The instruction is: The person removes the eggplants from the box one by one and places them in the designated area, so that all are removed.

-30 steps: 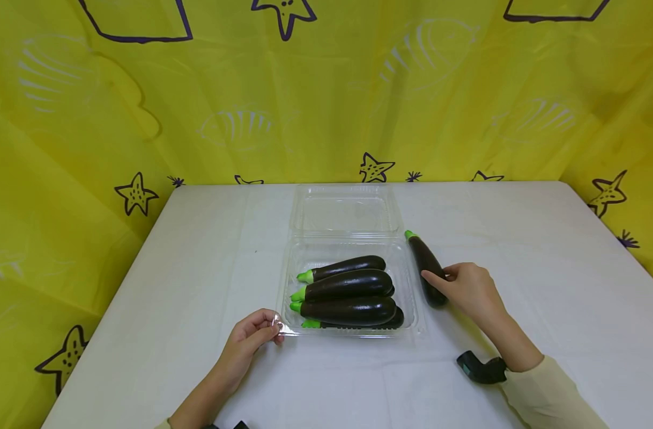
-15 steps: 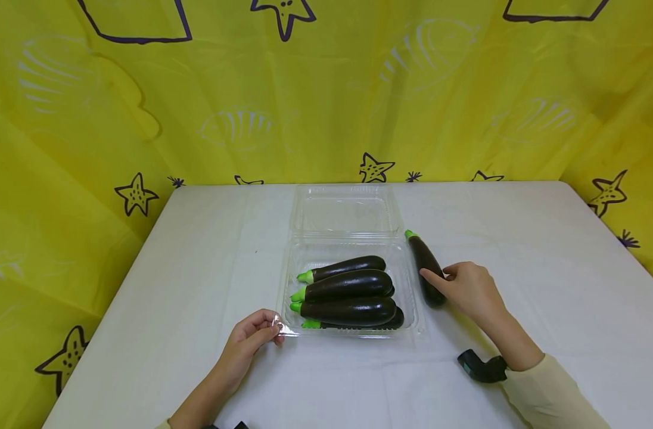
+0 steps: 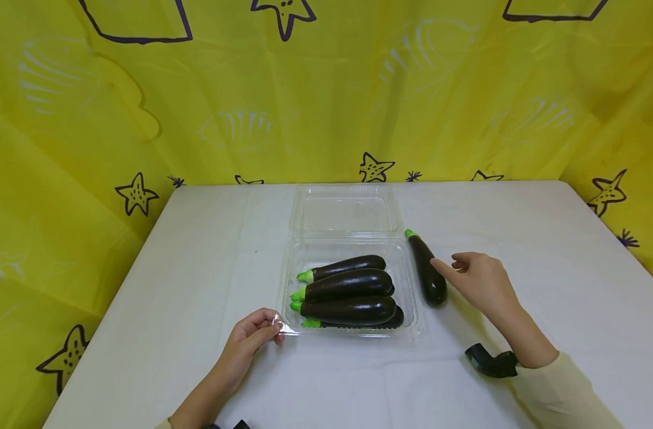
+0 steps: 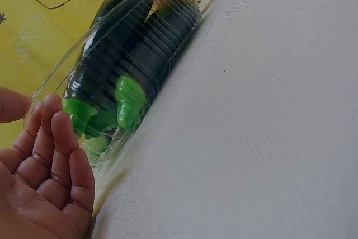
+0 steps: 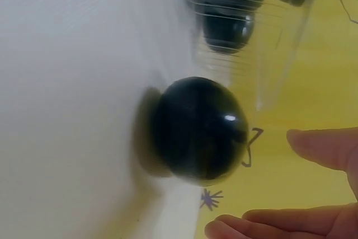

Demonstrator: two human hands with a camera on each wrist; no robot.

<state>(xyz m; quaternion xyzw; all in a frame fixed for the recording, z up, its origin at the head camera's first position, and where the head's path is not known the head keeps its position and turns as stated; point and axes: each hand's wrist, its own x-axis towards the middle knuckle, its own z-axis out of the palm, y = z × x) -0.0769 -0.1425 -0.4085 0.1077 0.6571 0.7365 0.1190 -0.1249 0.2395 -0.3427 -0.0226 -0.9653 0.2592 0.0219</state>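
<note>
A clear plastic clamshell container [image 3: 409, 286] lies opened out on the table, with several dark eggplants [image 3: 350, 285] with green stems piled in its base. My left hand [image 3: 249, 333] pinches the container's near left corner between thumb and fingers; in the left wrist view the fingers [image 4: 64, 138] lie against the clear rim. A single eggplant [image 3: 429, 277] rests on the cloth just right of the container, stem pointing away. Beside it my right hand [image 3: 479, 283] is raised with thumb and fingers apart, holding nothing; the right wrist view shows a gap between the thumb [image 5: 319, 145] and that eggplant's round end.
The container's lid [image 3: 347, 208] is folded back flat toward the far edge of the white-covered table [image 3: 208, 256]. A yellow patterned curtain [image 3: 326, 89] stands behind and along both sides. A black wrist-worn device [image 3: 491, 361] sits at the right wrist.
My right hand has let go of the single eggplant and moved slightly up and to the right. That eggplant stays almost in place; the left hand and the container have not moved.
</note>
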